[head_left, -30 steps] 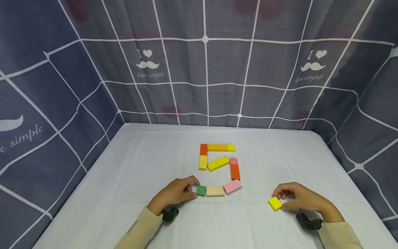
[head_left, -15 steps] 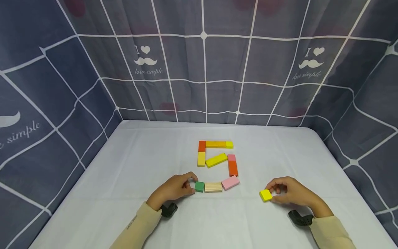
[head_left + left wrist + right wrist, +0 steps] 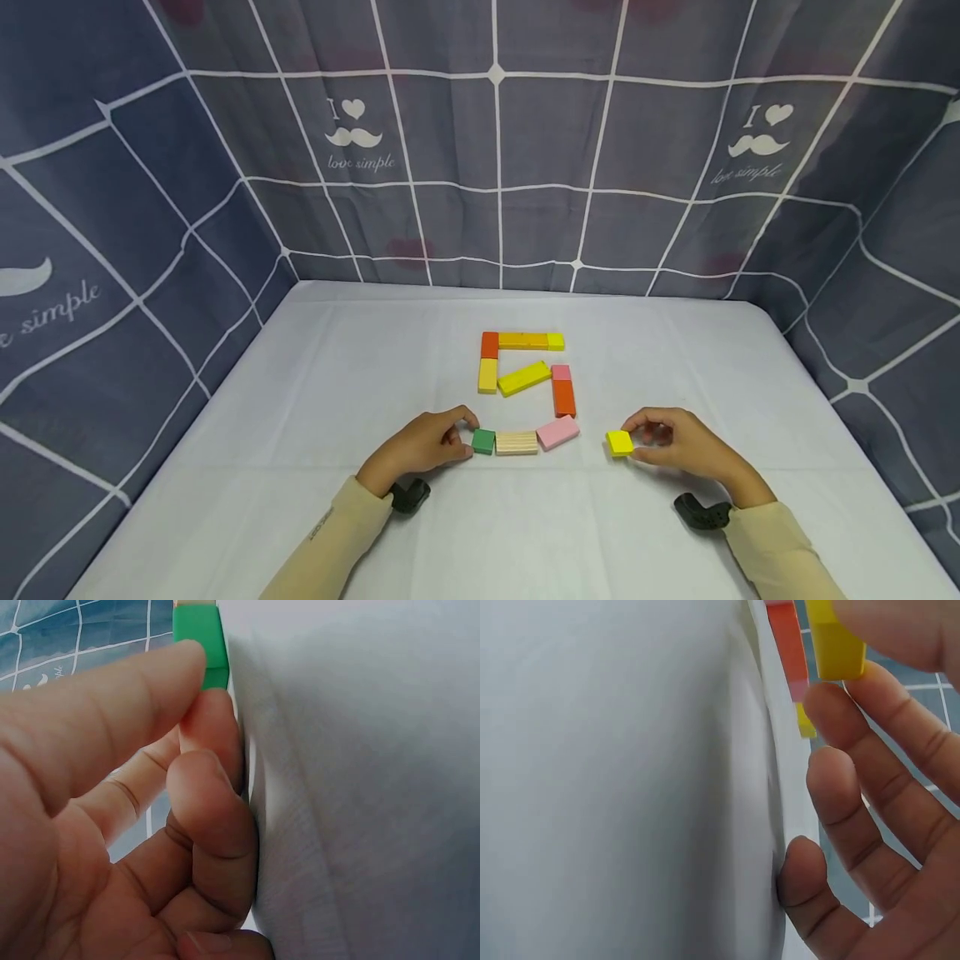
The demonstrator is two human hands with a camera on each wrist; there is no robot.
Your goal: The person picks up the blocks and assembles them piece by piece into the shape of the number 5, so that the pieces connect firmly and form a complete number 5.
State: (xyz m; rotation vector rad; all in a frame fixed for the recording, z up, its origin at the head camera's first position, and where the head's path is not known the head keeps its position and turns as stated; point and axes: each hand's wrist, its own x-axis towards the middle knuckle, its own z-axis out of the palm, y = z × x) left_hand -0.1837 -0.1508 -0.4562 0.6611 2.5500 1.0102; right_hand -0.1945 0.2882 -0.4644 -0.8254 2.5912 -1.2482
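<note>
In the head view my left hand [image 3: 422,446] has its thumb and index finger at the left end of a green block [image 3: 483,442] on the table. The left wrist view shows the thumb tip against this green block [image 3: 201,634], the other fingers curled below. My right hand [image 3: 684,446] pinches a small yellow block [image 3: 619,443] by its right side, right of the pink block [image 3: 558,432]. In the right wrist view the yellow block [image 3: 840,649] sits between thumb and fingers. A striped wooden block [image 3: 516,442] lies between the green and pink ones.
Beyond the hands lie a red block [image 3: 489,345], an orange-yellow block [image 3: 522,341], a yellow block [image 3: 487,376], a slanted yellow block [image 3: 524,378] and an orange-red block [image 3: 563,398]. A white cloth covers the table [image 3: 337,367]; a grey checked curtain [image 3: 450,150] surrounds its back and sides.
My right hand has carried the yellow block leftward and slightly away from me, closer to the pink block. The left hand stays at the green block. The head view has shifted slightly.
</note>
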